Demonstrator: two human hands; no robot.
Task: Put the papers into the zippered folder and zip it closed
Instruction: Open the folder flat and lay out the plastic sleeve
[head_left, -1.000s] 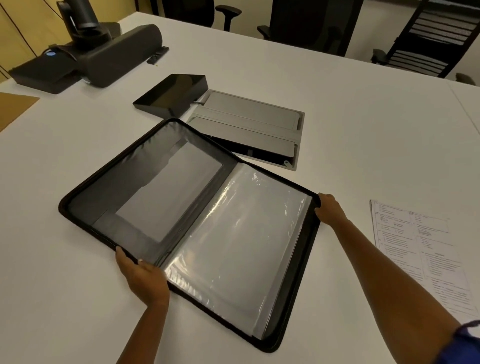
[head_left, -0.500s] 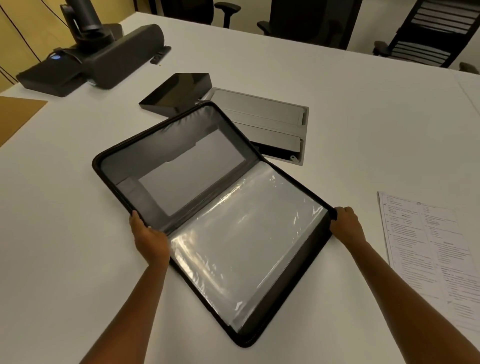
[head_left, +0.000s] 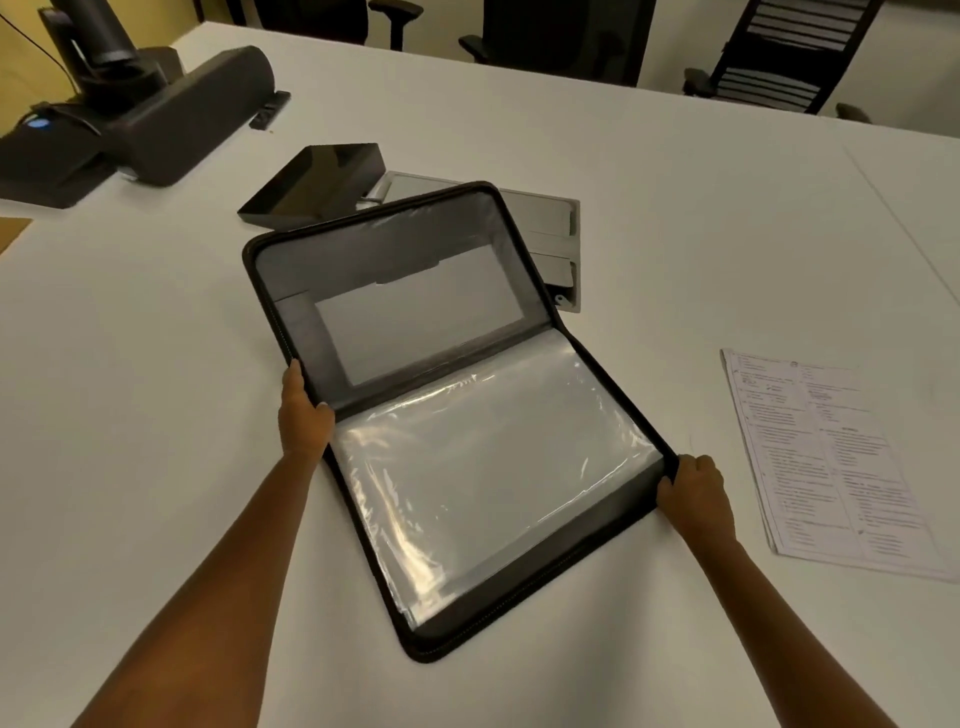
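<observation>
Positioning the open zippered folder (head_left: 467, 415) on the white surface (head_left: 156, 415): the left hand (head_left: 304, 415) pinches its edge near the spine and the right hand (head_left: 693, 491) curls around a near corner. Squaring it toward the papers (head_left: 831, 462), lying apart at right, and flattening the raised far cover should ease loading.

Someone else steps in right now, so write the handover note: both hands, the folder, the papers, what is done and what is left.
Left hand: grips the folder's left edge near the spine.
Right hand: grips the folder's near right corner.
Zippered folder: lies open on the white table, far cover tilted up, clear sleeves showing on the near half, no papers inside.
Papers: a printed stack flat on the table, right of the folder, untouched.
Done: folder unzipped and opened.
Left: pick up the papers, put them into the folder, close it, zip it shut.
</observation>
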